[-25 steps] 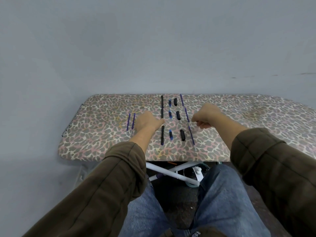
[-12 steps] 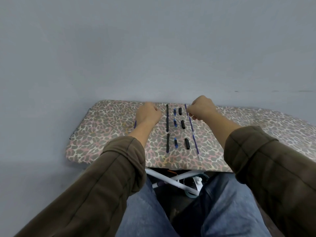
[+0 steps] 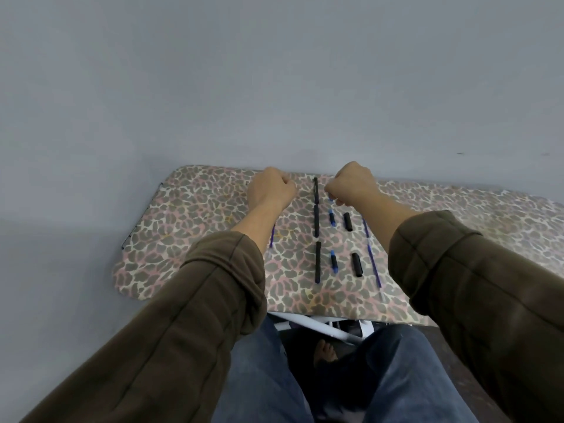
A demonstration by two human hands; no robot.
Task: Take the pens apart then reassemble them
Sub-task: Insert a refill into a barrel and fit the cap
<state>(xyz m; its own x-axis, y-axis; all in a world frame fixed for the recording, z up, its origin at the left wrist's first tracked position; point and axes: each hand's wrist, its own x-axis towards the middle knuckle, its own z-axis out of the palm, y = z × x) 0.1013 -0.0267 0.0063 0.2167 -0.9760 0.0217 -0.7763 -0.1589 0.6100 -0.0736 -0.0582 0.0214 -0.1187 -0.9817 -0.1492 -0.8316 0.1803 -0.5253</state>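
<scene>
Pen parts point(image 3: 317, 221) lie between fisted left hand point(image 3: 270, 190), right hand point(image 3: 351, 184).

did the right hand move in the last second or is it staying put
Yes. The right hand went away from the person, from beside the middle black cap to level with the far black barrel.

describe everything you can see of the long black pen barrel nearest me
The nearest black barrel is a long, slim, matte tube, plastic by its look, lying flat on the leopard-print board cover, pointing away from the person, last of three in a line. A short blue piece lies just right of it, apart. Only the cover touches it.
</scene>
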